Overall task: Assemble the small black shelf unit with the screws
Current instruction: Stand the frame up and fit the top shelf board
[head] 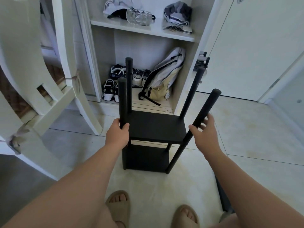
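Plainly, the left grip (pixel 117 134) clasps the near-left pole (pixel 122 102) of the small black shelf unit (pixel 156 127), which stands on the floor (pixel 246 129). The right grip (pixel 205 137), fingers spread, holds nothing firmly beside the leaning near-right pole (pixel 208 104), so that pole could work loose and topple. A white chair (pixel 19 55) crowds the left, and a backpack (pixel 166 71) sits behind.

A: Where does the shelf unit (pixel 154 129) stand?
B: On the floor (pixel 246 137), before the cupboard (pixel 205 30); a chair (pixel 54 102) stands to its left.
A: Behind it?
B: Shoes (pixel 115 83) behind-left, a backpack (pixel 162 76) behind-right, both in the cupboard's lowest compartment.
A: Before it?
B: Two sandals (pixel 118 206). The left hand (pixel 117 134) grips its near-left post (pixel 122 99); the right hand (pixel 205 135) lies at its near-right post (pixel 205 111), thumb left, fingers right.
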{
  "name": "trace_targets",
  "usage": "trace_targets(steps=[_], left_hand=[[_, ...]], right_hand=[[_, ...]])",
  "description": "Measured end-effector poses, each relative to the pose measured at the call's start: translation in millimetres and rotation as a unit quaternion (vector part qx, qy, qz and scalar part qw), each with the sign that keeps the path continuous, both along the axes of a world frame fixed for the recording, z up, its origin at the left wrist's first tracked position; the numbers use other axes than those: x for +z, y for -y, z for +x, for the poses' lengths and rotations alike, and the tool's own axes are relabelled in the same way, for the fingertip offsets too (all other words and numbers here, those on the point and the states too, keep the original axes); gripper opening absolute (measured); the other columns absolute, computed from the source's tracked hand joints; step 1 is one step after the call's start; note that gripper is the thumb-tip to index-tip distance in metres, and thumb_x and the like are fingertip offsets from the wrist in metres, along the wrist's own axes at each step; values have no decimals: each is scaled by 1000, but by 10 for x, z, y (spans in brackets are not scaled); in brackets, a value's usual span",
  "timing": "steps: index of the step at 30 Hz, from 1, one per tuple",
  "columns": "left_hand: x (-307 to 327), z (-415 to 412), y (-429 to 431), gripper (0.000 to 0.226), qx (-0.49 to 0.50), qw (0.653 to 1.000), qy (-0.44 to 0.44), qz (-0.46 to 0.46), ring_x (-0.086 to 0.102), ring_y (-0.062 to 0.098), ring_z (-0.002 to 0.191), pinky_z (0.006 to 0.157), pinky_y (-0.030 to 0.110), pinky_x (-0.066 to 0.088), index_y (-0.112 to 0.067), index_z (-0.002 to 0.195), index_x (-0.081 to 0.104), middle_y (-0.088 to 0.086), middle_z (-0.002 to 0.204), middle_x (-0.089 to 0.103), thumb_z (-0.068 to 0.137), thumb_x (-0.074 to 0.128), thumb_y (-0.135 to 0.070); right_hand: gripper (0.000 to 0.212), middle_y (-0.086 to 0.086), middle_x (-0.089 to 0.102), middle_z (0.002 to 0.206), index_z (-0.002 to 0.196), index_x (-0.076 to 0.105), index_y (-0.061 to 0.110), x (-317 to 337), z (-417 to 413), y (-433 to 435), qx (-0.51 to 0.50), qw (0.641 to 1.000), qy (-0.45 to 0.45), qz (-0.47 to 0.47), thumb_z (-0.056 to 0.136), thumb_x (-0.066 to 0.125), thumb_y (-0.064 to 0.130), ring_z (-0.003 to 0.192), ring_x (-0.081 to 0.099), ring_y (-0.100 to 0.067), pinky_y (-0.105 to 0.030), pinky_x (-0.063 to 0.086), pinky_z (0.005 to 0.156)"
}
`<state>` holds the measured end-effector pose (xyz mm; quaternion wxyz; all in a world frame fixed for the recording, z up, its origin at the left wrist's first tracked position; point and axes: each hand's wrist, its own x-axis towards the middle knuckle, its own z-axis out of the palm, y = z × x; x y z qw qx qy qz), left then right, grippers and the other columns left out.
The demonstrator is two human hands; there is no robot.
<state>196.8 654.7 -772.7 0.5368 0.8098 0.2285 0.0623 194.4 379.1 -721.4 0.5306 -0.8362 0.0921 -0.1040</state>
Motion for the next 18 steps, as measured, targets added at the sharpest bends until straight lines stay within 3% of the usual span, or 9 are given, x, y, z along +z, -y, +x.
trace_targets(steps=[4,9,15,18], left_hand=[[7,-23,-28,40,-3,1000,0,-1,58,19,102,81,32,46,-22,142,47,2,121,63,105,47,-36],[0,-9,-39,39,-6,1000,-1,10,60,21,106,87,34,47,-22,142,47,2,120,63,105,46,-36],[11,6,-23,40,-2,1000,-6,8,57,18,103,85,34,46,-24,143,45,2,123,62,105,45,-36],[58,-23,46,47,17,999,-30,-24,57,23,110,88,37,47,-21,148,39,6,133,58,104,49,-36]], right_hand=[[47,7,56,124,145,41,22,-203,120,30,-4,998,-59,31,102,59,21,114,59,-18,-17,43,69],[30,4,59,117,134,48,19,-263,180,71,-26,998,-50,-21,105,52,20,98,60,-18,-17,40,60],[25,7,60,111,129,51,20,-289,146,125,-23,997,-34,-66,104,55,23,84,58,-2,-17,40,60],[31,4,63,118,134,51,21,-272,109,148,-10,998,-41,-51,103,56,25,97,63,-12,-22,47,70]])
